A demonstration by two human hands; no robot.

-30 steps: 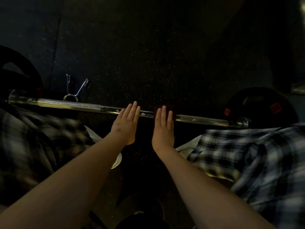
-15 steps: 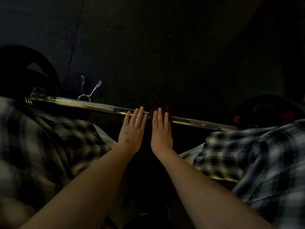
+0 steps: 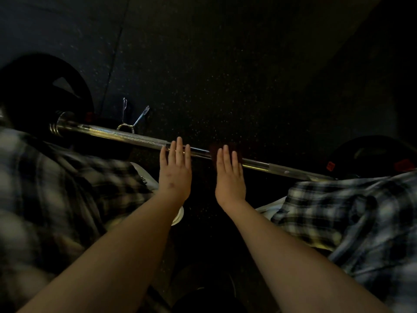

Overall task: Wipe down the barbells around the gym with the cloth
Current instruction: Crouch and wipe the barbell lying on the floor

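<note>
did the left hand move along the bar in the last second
Yes. The left hand slid left along the bar, ending closer to the clip near the bar's left end.

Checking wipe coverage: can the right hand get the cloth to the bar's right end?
Probably, mostly. The right hand presses the cloth flat on the barbell; the bar beyond it is bare, but the plaid shirt overhangs the end by the weight plate.

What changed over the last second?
The right hand slid the dark red cloth leftward along the barbell; the left hand also shifted left on it, toward the knurling. Nothing gripped or released. Unchanged: both hands flat on the bar, spring collar beside it.
</note>
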